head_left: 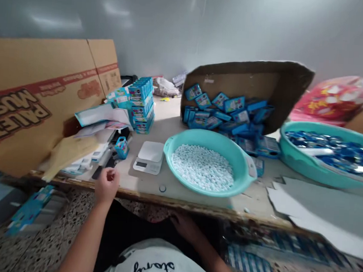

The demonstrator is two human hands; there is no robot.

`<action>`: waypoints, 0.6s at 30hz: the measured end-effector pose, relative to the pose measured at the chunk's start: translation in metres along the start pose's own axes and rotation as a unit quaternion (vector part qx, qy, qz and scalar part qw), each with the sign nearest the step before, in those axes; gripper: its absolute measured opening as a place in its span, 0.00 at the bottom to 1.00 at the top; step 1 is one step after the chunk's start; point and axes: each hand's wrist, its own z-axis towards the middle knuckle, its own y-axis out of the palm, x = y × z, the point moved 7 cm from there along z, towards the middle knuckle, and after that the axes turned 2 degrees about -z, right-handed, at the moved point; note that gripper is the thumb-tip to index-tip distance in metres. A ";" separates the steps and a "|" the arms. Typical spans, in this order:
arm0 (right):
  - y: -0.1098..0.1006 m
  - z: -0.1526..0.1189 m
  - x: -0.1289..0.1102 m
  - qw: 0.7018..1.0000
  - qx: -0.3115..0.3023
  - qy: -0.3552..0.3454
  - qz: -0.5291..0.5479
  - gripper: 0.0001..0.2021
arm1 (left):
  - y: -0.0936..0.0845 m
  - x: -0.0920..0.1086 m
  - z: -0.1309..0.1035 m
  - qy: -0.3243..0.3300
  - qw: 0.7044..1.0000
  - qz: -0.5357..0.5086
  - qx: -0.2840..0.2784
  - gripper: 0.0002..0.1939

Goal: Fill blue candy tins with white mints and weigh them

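My left hand (pixel 107 184) is at the table's front edge with its fingers curled into a loose ring. Anything inside it is too small or hidden to make out. Close by stands a small blue box (pixel 121 147), and to the right sits a white digital scale (pixel 150 155). My right hand (pixel 180 223) rests low over my lap in shadow, below the table edge, its fingers loosely extended and holding nothing visible. Before me is a turquoise basin (pixel 248 173) holding many small white and pale blue pieces (pixel 202 168). A small round disc (pixel 162 188) lies near the edge.
Stacked blue boxes (pixel 142 105) stand behind the scale. A tipped cardboard box (pixel 283 82) spills blue boxes. A second turquoise basin (pixel 308 170) holds shiny blue packets. Torn grey cardboard (pixel 324 210) overhangs the right edge; a large carton (pixel 50 74) flanks the left.
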 end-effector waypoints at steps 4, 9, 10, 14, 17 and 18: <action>-0.010 -0.054 0.029 0.994 0.052 0.071 0.058 0.15 | -0.024 0.020 0.041 -0.013 0.998 0.035 0.058 0.27; -0.095 -0.121 0.024 0.948 0.297 0.034 0.107 0.11 | 0.006 0.052 0.099 -0.043 0.990 0.128 -0.036 0.48; -0.116 -0.126 0.018 0.934 0.346 0.023 0.080 0.11 | 0.017 0.055 0.107 -0.057 0.981 0.165 -0.080 0.50; -0.199 -0.117 0.000 0.859 0.512 -0.014 -0.032 0.18 | 0.038 0.059 0.135 -0.086 0.950 0.244 -0.176 0.52; -0.258 -0.072 0.000 0.852 0.518 -0.029 -0.075 0.18 | 0.037 0.065 0.154 -0.050 0.951 0.235 -0.196 0.46; -0.274 -0.047 0.005 0.876 0.474 -0.025 -0.084 0.17 | 0.036 0.073 0.158 -0.019 0.958 0.209 -0.195 0.42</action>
